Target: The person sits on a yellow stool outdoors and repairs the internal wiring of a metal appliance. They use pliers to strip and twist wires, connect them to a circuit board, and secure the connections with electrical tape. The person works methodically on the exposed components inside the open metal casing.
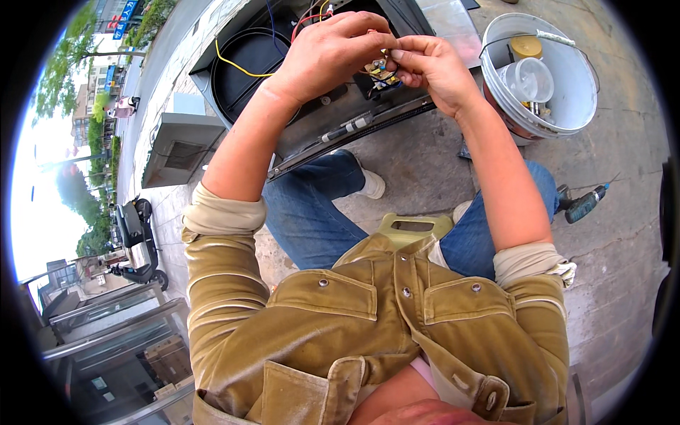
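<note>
Both my hands meet over an open dark metal case (pixel 297 152) at the top of the view. My left hand (pixel 336 53) has its fingers closed in a pinch, and what they hold is hidden. Close beside it, my right hand (pixel 435 71) pinches with thumb and forefinger at a small part too tiny to name. Just under the fingertips sits a cluster of small electrical parts and wires (pixel 383 78). A yellow wire (pixel 241 69) loops over a round black part (pixel 244 99) inside the case. Red and blue wires run behind my left hand.
To the right stands a white bucket (pixel 489 106) holding a clear plastic cup (pixel 530 79) and a yellow-lidded container (pixel 525 47). A cordless drill (pixel 584 205) lies on the paving. A grey box (pixel 180 150) is left of the case; a parked scooter (pixel 138 241) stands farther left.
</note>
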A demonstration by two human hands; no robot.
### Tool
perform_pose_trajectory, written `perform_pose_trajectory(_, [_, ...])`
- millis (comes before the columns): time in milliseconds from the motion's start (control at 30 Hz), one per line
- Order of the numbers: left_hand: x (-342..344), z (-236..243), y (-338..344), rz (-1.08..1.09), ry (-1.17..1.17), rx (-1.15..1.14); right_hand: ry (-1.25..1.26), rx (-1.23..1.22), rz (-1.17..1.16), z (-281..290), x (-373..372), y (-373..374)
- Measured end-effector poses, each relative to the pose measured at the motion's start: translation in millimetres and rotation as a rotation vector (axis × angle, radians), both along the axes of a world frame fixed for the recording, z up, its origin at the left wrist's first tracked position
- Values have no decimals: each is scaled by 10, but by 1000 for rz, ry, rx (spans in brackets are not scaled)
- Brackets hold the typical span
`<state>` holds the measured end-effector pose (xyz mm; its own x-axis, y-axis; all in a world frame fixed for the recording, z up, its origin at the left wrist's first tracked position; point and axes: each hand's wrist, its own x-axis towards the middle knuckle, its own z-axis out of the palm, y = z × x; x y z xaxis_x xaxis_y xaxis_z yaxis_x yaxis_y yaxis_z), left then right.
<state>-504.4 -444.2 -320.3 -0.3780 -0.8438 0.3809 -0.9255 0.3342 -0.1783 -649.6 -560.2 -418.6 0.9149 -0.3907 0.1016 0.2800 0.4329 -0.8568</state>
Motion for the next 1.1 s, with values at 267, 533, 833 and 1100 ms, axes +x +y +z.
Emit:
perform_pose_trajectory(267, [-73, 45, -41, -7, -57, 71, 52, -162, 22, -2, -35, -54])
perform_pose_trajectory(533, [-49, -64, 94, 109, 42, 65, 78, -247, -107, 9, -6, 87])
perform_pose_trajectory(833, [-148, 110, -124, 569, 507, 565, -18, -1084, -620, 186, -32, 228])
perform_pose_trajectory(1100, [-29, 51, -42, 269, 332, 212, 77, -549, -406, 115, -15, 125])
